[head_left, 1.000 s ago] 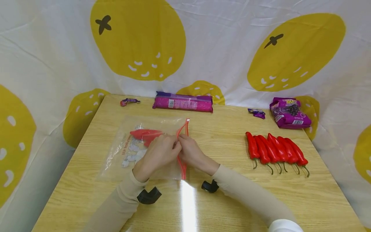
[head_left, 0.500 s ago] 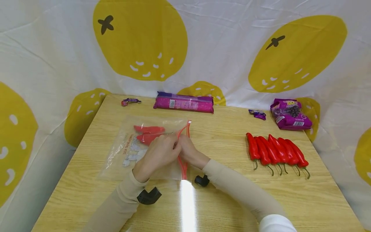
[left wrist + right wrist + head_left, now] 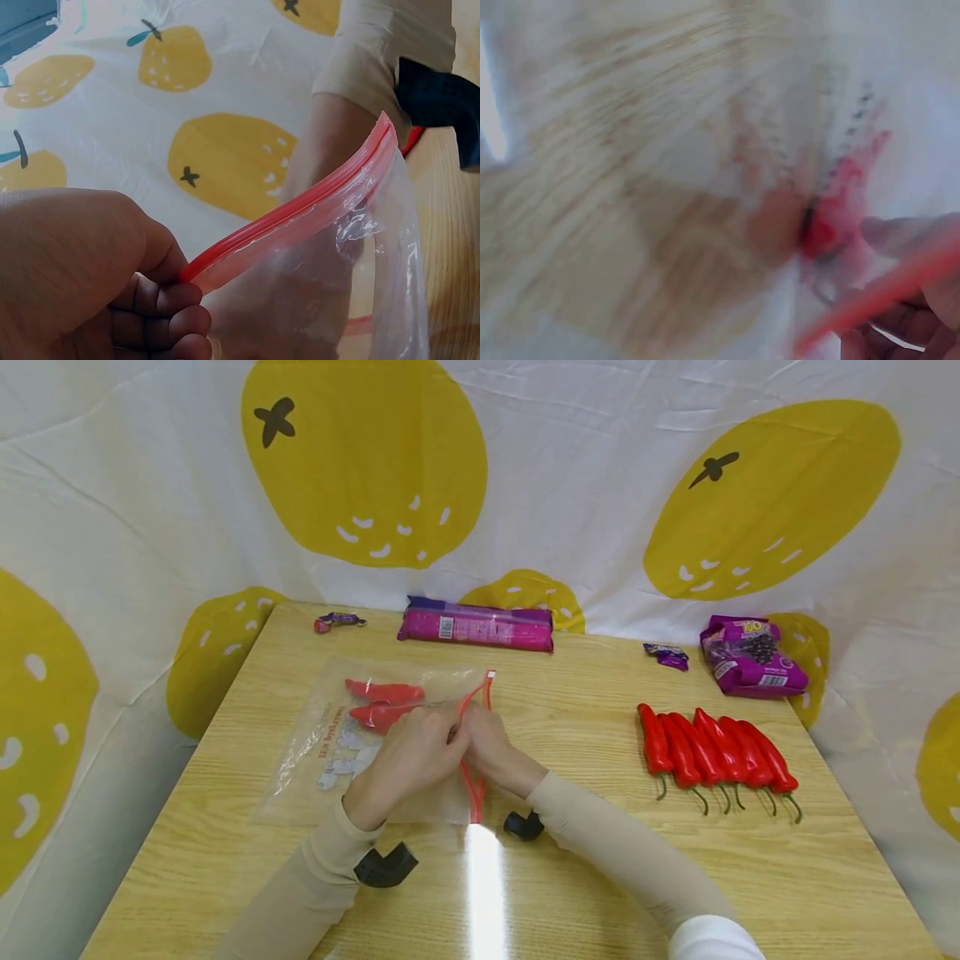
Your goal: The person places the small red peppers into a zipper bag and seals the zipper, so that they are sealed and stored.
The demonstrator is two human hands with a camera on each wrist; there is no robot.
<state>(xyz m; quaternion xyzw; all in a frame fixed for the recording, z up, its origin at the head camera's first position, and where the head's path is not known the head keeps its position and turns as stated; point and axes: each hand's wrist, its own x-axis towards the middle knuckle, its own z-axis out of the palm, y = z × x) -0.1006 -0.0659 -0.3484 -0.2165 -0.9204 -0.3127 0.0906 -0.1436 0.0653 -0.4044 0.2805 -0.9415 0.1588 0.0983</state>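
Observation:
A clear plastic zip bag [image 3: 300, 777] with a red zip edge lies on the table in the head view. My left hand [image 3: 420, 747] pinches the bag's zip strip [image 3: 292, 210] between thumb and bent index finger, as the left wrist view shows. Through the bag's mouth reaches my right hand [image 3: 486, 747], its fingertips hidden behind the left hand from above. Two red peppers [image 3: 384, 691] lie inside the bag, seen through the plastic. The right wrist view is blurred: my thumb is close by a red pepper [image 3: 832, 229], and whether the fingers grip it is unclear.
A row of several red peppers [image 3: 716, 752] lies on the right of the table. Along the back are a long pink-purple packet [image 3: 476, 627], a purple bag [image 3: 753, 656] and small wrapped candies [image 3: 666, 655]. A patterned curtain [image 3: 562, 485] stands behind.
My right forearm has shifted left as the right hand went further into the bag's mouth. The peppers in the bag now lie separated, one above the other. My left hand has kept its place.

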